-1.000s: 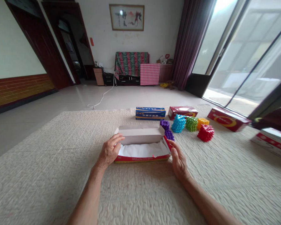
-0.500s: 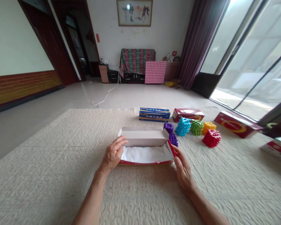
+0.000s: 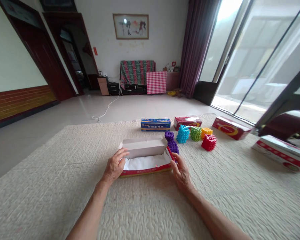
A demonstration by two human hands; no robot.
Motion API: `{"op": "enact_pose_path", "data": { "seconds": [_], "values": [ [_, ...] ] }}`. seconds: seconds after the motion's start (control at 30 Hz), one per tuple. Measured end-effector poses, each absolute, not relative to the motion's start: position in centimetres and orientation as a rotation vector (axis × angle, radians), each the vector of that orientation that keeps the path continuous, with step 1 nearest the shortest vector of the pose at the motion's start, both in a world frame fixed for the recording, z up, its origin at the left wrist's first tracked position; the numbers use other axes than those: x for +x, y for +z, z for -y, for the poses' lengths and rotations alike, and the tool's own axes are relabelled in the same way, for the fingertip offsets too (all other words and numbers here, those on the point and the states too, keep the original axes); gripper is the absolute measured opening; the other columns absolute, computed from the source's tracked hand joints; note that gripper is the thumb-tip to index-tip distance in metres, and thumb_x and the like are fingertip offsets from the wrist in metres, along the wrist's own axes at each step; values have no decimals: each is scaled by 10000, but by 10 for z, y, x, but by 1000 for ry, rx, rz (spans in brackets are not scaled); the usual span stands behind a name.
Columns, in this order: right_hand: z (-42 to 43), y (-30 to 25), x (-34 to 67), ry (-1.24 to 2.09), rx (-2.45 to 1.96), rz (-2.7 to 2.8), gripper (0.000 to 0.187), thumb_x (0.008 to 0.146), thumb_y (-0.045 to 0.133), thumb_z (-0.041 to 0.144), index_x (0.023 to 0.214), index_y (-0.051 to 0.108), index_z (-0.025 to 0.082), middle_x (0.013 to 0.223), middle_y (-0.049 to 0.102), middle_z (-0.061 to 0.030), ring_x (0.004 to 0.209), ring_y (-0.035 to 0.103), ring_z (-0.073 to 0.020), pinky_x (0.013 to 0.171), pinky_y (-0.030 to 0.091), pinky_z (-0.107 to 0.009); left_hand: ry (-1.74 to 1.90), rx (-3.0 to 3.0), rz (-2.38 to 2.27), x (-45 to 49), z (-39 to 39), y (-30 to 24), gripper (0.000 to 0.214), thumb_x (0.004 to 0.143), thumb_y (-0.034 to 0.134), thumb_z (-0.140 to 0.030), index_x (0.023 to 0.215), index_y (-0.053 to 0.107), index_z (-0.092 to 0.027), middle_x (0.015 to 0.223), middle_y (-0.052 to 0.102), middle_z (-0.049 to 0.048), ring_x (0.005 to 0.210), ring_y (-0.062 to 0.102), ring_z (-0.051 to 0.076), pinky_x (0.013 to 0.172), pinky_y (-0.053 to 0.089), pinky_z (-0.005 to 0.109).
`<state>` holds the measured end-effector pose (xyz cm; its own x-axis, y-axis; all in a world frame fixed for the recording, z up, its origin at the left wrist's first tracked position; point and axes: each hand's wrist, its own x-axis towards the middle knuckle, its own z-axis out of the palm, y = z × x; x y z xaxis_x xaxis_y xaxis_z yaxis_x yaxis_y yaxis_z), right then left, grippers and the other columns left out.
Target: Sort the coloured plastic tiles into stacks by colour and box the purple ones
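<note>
An open red box (image 3: 147,172) with a raised lid and white paper lining lies on the beige quilted cover (image 3: 52,186) in front of me. My left hand (image 3: 114,166) grips its left end, fingers curled over the edge. At the box's right end my right hand (image 3: 181,171) rests with its fingers against the side. Just behind the box sit purple spiky blocks (image 3: 172,141), then a cyan block (image 3: 183,133), a green block (image 3: 196,133), an orange block (image 3: 206,131) and a red block (image 3: 208,142).
A blue box (image 3: 155,124) and a red box (image 3: 187,122) lie behind the blocks. Two more red boxes (image 3: 230,127) (image 3: 280,152) sit at the right near the glass doors. Beyond the cover are tiled floor, a white cable and a covered cabinet.
My hands stay on the two ends of the open box. The view has shifted, so everything sits a little further left and further away.
</note>
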<state>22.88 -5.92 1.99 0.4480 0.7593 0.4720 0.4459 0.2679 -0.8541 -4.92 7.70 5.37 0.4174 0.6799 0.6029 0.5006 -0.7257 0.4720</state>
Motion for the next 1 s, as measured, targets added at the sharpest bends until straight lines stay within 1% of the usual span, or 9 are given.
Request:
{"op": "enact_pose_path", "data": {
  "seconds": [0.13, 0.27, 0.33, 0.43, 0.57, 0.63, 0.73, 0.83, 1.0],
  "values": [
    [59, 26, 242, 107, -1378, 1173, 265, 909, 421, 343, 1095, 560, 213, 1078, 604, -77, 1003, 576, -206, 827, 498, -353, 1167, 2476, -1045, -50, -76, 56, 322, 796, 415, -188, 942, 701, -172, 1160, 669, 87, 1131, 595, 198, 991, 471, 365],
    [59, 25, 278, -71, -1521, 1168, 238, 856, 468, 298, 1039, 586, 203, 1056, 593, -91, 970, 580, -216, 758, 504, -350, 1135, 2498, -1056, -50, -77, 57, 311, 809, 427, -214, 956, 696, -166, 1168, 664, 96, 1124, 599, 205, 980, 476, 365],
    [59, 19, 294, -56, -1636, 1197, 234, 829, 489, 291, 1007, 604, 191, 1034, 598, -91, 947, 592, -216, 756, 504, -349, 1107, 2526, -1068, -51, -79, 58, 306, 813, 433, -218, 966, 693, -170, 1167, 664, 92, 1110, 608, 202, 966, 486, 349],
    [58, 10, 306, 13, -1757, 1289, 242, 815, 517, 307, 999, 624, 193, 1038, 604, -83, 946, 603, -213, 800, 496, -353, 1042, 2621, -1074, -50, -82, 63, 297, 804, 463, -226, 990, 691, -180, 1163, 666, 88, 1075, 626, 204, 941, 502, 335],
    [55, 7, 303, 26, -1834, 1332, 225, 815, 533, 302, 998, 627, 210, 1050, 600, -70, 949, 599, -211, 849, 482, -364, 969, 2818, -1036, -41, -87, 72, 307, 788, 504, -245, 1023, 695, -194, 1163, 664, 95, 1067, 625, 232, 930, 502, 374],
    [54, 9, 301, 20, -1853, 1321, 205, 815, 538, 293, 979, 627, 210, 1037, 597, -70, 944, 594, -211, 853, 480, -364, 959, 2888, -1009, -34, -90, 73, 295, 785, 505, -246, 995, 707, -200, 1146, 671, 97, 1057, 627, 242, 912, 508, 385],
    [54, 13, 300, 26, -1855, 1333, 181, 811, 543, 287, 945, 636, 211, 1017, 596, -70, 939, 584, -212, 858, 478, -365, 899, 2941, -987, -27, -96, 70, 272, 788, 506, -251, 953, 718, -207, 1131, 679, 91, 1020, 644, 231, 875, 527, 356],
    [55, 15, 299, 30, -1855, 1349, 169, 800, 550, 275, 925, 646, 214, 1024, 595, -70, 955, 576, -216, 875, 470, -370, 815, 2946, -977, -27, -105, 67, 278, 800, 505, -267, 980, 710, -214, 1151, 674, 80, 1016, 650, 210, 875, 530, 315],
    [53, 13, 300, 48, -1891, 1368, 131, 786, 560, 248, 885, 640, 215, 1034, 595, -72, 981, 566, -218, 904, 452, -388, 763, 2922, -903, -34, -124, 65, 258, 803, 517, -317, 954, 712, -241, 1150, 676, 62, 989, 665, 208, 866, 536, 294]
  ]
}}
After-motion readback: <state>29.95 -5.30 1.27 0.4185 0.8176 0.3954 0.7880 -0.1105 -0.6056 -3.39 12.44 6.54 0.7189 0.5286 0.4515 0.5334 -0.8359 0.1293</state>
